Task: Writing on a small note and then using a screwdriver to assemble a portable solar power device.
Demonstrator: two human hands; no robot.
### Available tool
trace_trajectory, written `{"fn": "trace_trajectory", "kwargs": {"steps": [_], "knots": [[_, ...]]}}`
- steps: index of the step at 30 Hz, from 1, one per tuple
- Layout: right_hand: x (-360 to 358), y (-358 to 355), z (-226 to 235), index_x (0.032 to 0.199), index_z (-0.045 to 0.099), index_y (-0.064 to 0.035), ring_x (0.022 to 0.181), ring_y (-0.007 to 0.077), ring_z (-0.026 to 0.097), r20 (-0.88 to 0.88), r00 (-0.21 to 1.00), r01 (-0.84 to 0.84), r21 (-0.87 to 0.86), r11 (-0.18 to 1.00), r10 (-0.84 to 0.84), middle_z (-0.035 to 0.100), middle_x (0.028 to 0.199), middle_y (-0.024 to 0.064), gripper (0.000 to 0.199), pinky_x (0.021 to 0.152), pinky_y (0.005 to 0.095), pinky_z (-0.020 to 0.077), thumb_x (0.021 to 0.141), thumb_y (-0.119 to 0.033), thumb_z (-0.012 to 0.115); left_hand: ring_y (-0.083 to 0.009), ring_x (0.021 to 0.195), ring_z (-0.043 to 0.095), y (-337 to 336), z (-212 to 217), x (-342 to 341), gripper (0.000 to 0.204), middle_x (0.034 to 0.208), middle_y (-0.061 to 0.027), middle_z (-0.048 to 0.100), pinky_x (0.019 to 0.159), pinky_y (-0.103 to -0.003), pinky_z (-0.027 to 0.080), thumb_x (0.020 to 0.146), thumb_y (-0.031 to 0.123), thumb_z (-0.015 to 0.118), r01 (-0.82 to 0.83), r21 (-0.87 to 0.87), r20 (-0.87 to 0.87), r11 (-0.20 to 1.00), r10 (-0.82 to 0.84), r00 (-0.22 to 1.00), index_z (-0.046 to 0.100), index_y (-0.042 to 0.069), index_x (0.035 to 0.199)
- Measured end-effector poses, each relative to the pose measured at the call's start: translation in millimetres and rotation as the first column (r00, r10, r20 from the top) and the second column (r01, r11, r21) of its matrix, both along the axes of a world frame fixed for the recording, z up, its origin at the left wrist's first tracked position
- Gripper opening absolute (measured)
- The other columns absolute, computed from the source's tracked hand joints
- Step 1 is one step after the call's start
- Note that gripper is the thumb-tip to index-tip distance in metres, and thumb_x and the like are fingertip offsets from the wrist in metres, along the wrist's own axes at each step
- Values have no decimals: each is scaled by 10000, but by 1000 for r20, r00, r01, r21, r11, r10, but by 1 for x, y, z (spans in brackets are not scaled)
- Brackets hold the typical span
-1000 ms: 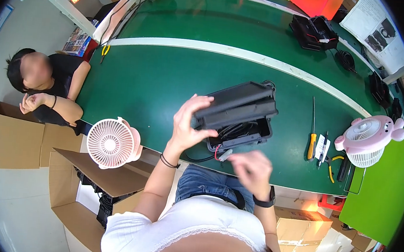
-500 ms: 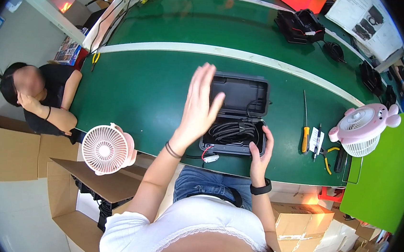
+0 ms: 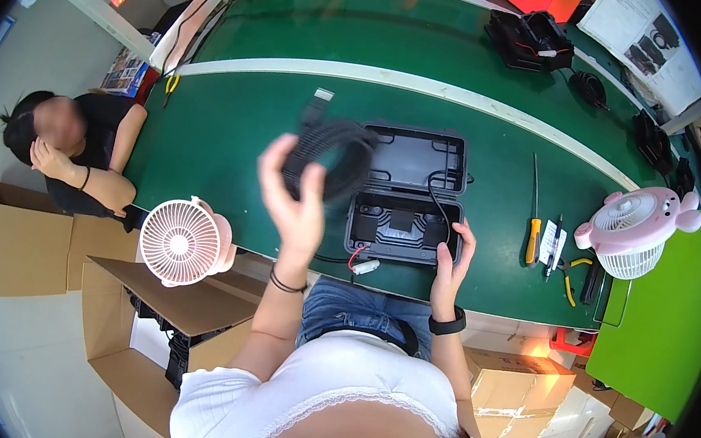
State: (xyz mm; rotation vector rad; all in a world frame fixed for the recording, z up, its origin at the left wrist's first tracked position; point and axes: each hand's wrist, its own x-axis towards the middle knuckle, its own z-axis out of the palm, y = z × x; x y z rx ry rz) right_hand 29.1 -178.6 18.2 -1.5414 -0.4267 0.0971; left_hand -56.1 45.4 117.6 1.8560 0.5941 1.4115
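Note:
My left hand (image 3: 295, 206) is raised above the green table (image 3: 234, 125) and holds a coiled black cable (image 3: 329, 155) with a plug at its upper end. An open black plastic case (image 3: 409, 192) lies flat on the table in front of me, lid back, with a thin black wire running across it. My right hand (image 3: 452, 261) rests on the case's front right corner. A small white connector on red and black wires (image 3: 363, 264) lies at the case's front edge.
A white desk fan (image 3: 183, 242) stands at the table's left front edge, a pink one (image 3: 635, 230) at the right. A yellow-handled screwdriver (image 3: 533, 227), pliers and small tools lie right of the case. Another person (image 3: 73, 153) sits at the left. More black cases (image 3: 530, 36) sit far back. Cardboard boxes (image 3: 151, 302) stand below.
The case, lifted and half shut a second ago, now lies open on the table. My left hand has lifted the coiled cable out and up. My right hand moved to the case's corner.

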Motion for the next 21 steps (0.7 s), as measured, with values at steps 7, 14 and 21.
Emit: {"fn": "trace_trajectory", "kwargs": {"steps": [7,14,21], "knots": [[-5,1,4,1308,528,-19,1456,301,357,16,998,54,-21,998,-54,512,1395,118,378,1213,411,199,936,-81,552,-443,1319,455,50,-16,-36,597,1453,-249,441,1101,-497,391,870,39,697,-27,480,-517,877,308,798,513,86,1436],[-3,-2,6,1312,528,-35,1448,325,362,-1,999,45,-52,998,-45,482,1445,170,385,1206,424,217,931,-36,576,-351,1231,519,-23,-22,-57,542,1386,-91,522,1042,-471,460,777,64,745,642,118,-689,758,-403,602,698,278,1272],[3,9,29,1381,514,-15,1425,236,381,-106,993,39,-33,999,-42,492,1458,100,461,1208,375,229,925,-49,574,-152,1057,567,-23,-42,-65,300,1284,74,637,899,-345,463,749,223,774,556,557,-603,617,-159,782,771,343,1024]]}}
